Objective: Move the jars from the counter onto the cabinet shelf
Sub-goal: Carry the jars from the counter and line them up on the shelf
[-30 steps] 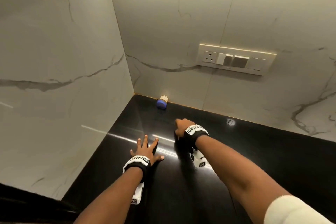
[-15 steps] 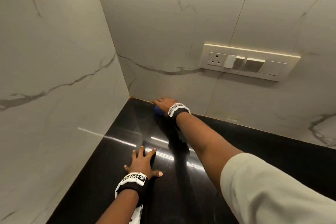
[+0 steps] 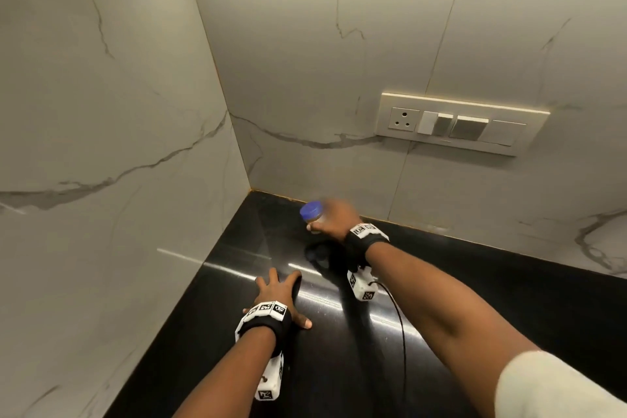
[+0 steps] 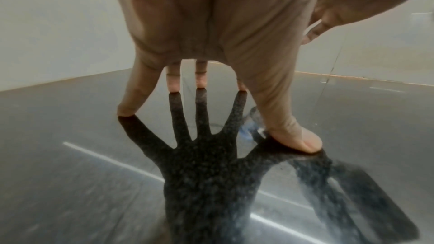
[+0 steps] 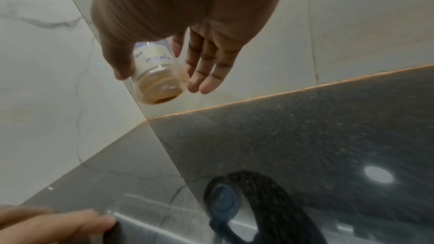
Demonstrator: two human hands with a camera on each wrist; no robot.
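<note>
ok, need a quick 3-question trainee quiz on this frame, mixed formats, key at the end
1. True or false: the jar stands on the counter.
2. Which hand grips the jar? A. the left hand B. the right hand
3. Fill in: the jar's lid is ____ in colour.

Key: 1. False, it is held lifted and tilted, clear of the counter. 2. B; the left hand presses spread fingers on the counter. 3. Blue.

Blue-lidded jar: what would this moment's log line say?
right hand holds small clear blue-lidded jar above black counter | left hand flat on counter
</note>
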